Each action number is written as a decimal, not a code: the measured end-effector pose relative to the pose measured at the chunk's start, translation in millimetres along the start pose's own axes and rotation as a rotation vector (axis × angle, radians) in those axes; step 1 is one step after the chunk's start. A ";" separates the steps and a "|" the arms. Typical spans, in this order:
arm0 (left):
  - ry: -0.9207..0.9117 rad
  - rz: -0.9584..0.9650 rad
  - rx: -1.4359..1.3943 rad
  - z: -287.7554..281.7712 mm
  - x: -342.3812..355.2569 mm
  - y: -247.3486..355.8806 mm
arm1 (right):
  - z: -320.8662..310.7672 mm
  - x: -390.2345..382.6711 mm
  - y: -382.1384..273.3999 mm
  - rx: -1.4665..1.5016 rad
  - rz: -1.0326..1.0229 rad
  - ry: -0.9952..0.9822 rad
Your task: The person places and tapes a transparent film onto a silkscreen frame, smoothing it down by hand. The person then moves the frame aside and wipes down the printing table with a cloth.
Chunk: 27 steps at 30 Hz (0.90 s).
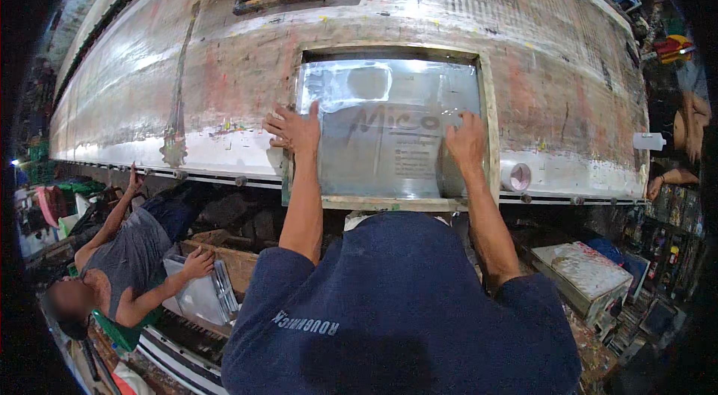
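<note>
A screen printing frame [490, 96] lies flat on the long table in front of me, its grey mesh [351, 163] marked with lettering and a block of small text. Across the frame's left side rests my left hand [297, 131], fingers spread and holding nothing. My right hand [467, 142] is over the mesh near its right side, fingers curled together. Whatever might be pinched in those fingers is too small to make out. Glossy patches, apparently wet or reflecting light, show at the mesh's upper left.
A stained long table [239, 81] carries another frame [299, 0] at the far side. To the right are a tape roll [516, 176] and a white bottle [649, 141]. A co-worker [127, 260] sits at lower left beside stacked grey panels [206, 294]. Another person's arm [688, 126] appears at far right.
</note>
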<state>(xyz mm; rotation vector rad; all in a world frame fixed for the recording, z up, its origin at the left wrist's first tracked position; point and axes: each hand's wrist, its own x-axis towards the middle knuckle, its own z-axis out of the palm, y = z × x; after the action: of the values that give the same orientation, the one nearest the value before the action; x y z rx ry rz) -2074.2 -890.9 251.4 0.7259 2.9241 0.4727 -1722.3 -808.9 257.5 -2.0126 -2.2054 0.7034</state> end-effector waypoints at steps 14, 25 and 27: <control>-0.117 0.177 0.167 9.3 3.6 -27.3 | 27.9 -52.7 -2.4 -0.213 -0.126 -0.109; -0.027 0.107 0.333 0.3 -6.2 8.3 | 99.7 -28.9 -106.9 -0.119 -0.632 -0.064; -0.026 0.071 0.338 6.2 -3.9 5.9 | 89.3 -29.0 -87.9 -0.136 -0.548 -0.004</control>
<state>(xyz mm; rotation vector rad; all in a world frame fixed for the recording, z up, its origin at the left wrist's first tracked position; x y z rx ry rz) -2067.2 -886.0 247.4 0.8653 2.9945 -0.0316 -1831.3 -864.9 218.2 -1.3299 -2.6847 0.4966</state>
